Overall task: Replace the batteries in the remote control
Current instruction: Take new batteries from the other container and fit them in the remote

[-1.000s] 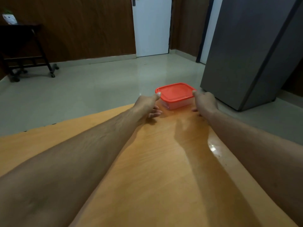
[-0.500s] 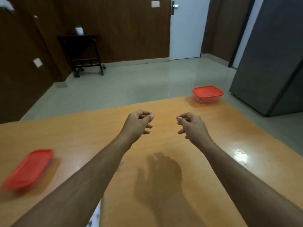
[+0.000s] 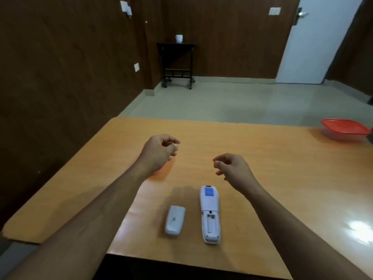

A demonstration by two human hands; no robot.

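Now that the view has swung leftward, the red box [image 3: 345, 129] both hands framed a second ago sits well off at the far right of the table [image 3: 282, 178], and the remote [image 3: 210, 214] has come into sight near the front edge. It lies face down, long axis running near to far, with its battery bay open and, as far as the blur allows, empty. Its cover [image 3: 175, 222] lies just to its left, apart from it. This suggests the old cells are out and new ones must go in next.

Both hands hover above the table, beyond the remote. The left hand [image 3: 159, 153] has its fingers curled in toward the thumb in a loose pinch; whether that grip holds anything small I cannot tell. The right hand [image 3: 232, 168] is likewise half curled, with nothing visible in it. The remote lies nearer than both, between the forearms, closer to the right wrist, touching neither.
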